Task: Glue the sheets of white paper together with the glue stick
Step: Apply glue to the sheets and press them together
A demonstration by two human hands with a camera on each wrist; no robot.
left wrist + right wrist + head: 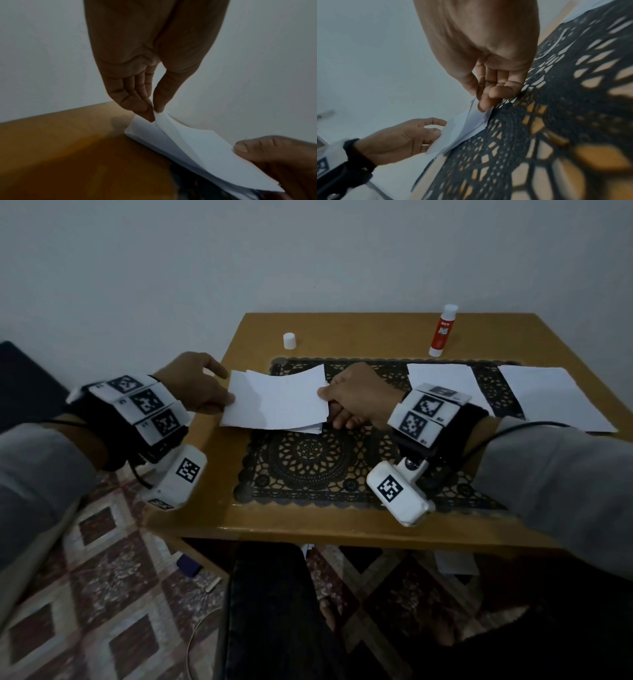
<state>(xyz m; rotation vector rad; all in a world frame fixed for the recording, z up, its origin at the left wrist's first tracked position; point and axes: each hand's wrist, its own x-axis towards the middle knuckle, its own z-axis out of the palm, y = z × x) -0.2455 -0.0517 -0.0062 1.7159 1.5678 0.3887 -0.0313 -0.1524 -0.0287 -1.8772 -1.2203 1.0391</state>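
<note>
A small stack of white paper sheets (277, 400) is held just above the table's left part, over the black lace mat (308, 463). My left hand (230, 400) pinches the stack's left edge (160, 117) between thumb and fingers. My right hand (325, 402) pinches its right edge (477, 113), thumb on top. The top sheet bows upward (197, 146). The glue stick (443, 334), red with its white glue exposed, stands uncapped at the table's back right. Its white cap (289, 340) stands apart at the back left.
Two more white sheets (445, 385) (551, 398) lie on the right part of the wooden table (342, 337). A pale wall runs behind the table. Patterned floor tiles (113, 570) lie to the left, and a dark seat (270, 604) sits under the front edge.
</note>
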